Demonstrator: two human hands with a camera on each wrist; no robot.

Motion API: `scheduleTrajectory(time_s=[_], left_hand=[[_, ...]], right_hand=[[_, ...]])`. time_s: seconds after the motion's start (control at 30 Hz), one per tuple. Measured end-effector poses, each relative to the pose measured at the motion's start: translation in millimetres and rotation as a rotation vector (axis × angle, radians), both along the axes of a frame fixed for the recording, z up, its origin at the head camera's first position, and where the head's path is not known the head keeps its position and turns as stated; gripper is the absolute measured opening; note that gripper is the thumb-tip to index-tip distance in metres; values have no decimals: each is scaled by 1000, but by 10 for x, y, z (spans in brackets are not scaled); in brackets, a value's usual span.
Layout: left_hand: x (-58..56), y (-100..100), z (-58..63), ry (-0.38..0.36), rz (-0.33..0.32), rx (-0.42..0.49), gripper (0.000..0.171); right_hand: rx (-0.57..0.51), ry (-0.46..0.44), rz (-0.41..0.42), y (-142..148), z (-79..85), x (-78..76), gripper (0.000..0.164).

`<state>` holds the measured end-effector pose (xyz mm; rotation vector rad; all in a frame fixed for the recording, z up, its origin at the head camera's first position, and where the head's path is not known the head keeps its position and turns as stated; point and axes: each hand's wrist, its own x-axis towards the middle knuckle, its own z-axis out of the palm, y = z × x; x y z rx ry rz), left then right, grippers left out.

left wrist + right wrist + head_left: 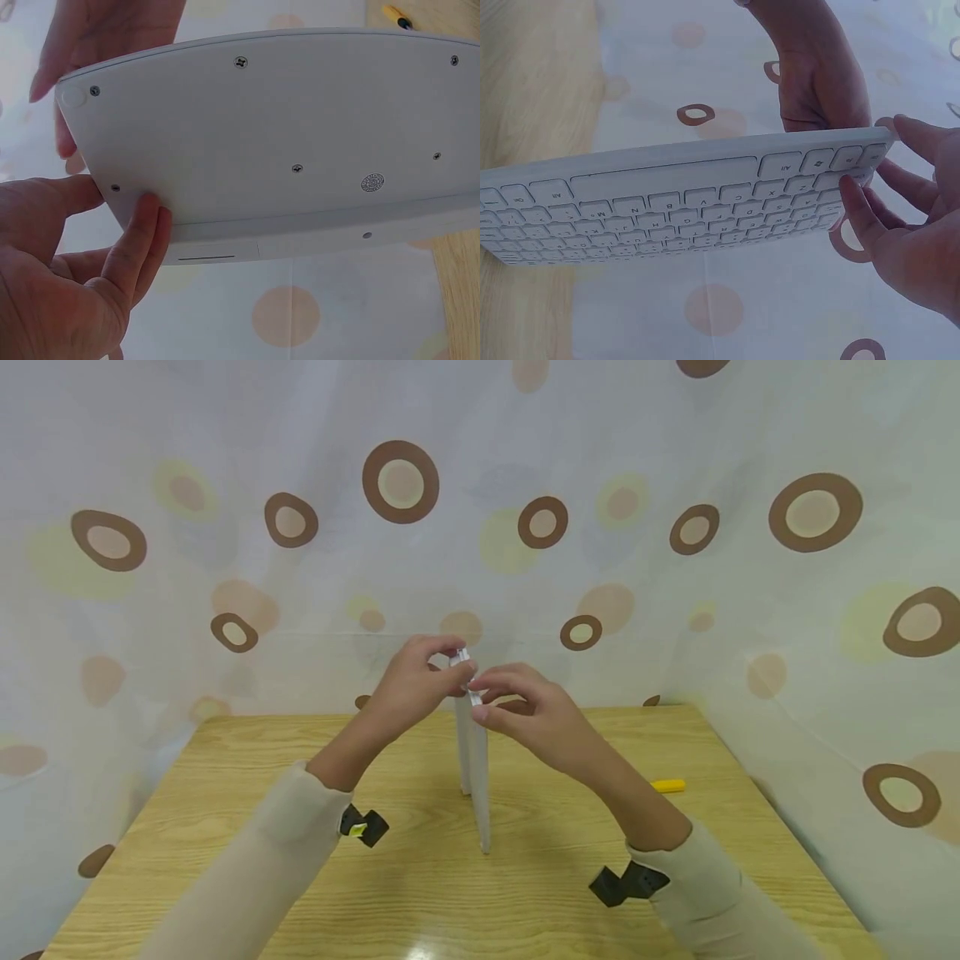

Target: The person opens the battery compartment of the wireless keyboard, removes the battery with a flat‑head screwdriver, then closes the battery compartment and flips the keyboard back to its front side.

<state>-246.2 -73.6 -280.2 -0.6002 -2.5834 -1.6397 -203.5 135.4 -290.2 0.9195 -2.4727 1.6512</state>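
Observation:
A white keyboard [478, 785] is held upright on its short end, its lower end down at the wooden table. Keys face one side in the right wrist view, where the keyboard [667, 199] shows its letter rows. Its plain back [277, 120], dotted with several screws, fills the left wrist view. My left hand [416, 681] grips the top end at the far corner, fingertips [146, 210] against the back. The right hand [540, 714] pinches the same end at the near corner, with one fingertip [849, 184] on the corner keys.
On the wooden table [300, 877], right of the keyboard, lies a yellow tool handle [667, 786], partly hidden by the right forearm. A patterned cloth [465, 568] hangs behind the table and along both sides.

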Motion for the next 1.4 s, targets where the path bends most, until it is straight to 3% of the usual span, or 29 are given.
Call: scheduleTrajectory(time_s=[0.17, 0.3, 0.43, 0.53, 0.67, 0.8, 0.93, 1.07, 1.23, 1.4], left_hand=[[-6, 1, -1, -7, -11, 23, 52], [-18, -7, -29, -27, -81, 120, 53], [-49, -38, -136, -31, -145, 205, 54], [-78, -61, -265, -10, -146, 230, 54], [-89, -101, -506, -9, -116, 228, 52], [-82, -127, -867, -40, -73, 201, 48], [-66, -124, -1309, -118, -43, 180, 48], [-58, -82, -1678, -221, -62, 202, 51], [-68, -17, -1974, -297, -94, 244, 58], [-62, 36, -2149, -352, -131, 304, 62]], right_hand=[[15, -1, -24, -18, 3, 3, 33], [21, 3, -40, 21, 14, 9, 32], [25, -16, -46, 89, 8, 15, 34], [39, -23, -69, 160, -12, 16, 37], [58, -21, -106, 281, -48, 6, 38], [67, -37, -136, 426, -85, -7, 38], [63, -72, -155, 579, -112, -13, 38], [59, -81, -173, 717, -118, -3, 40], [58, -94, -204, 832, -137, 17, 41], [19, -111, -192, 863, -165, 14, 42]])
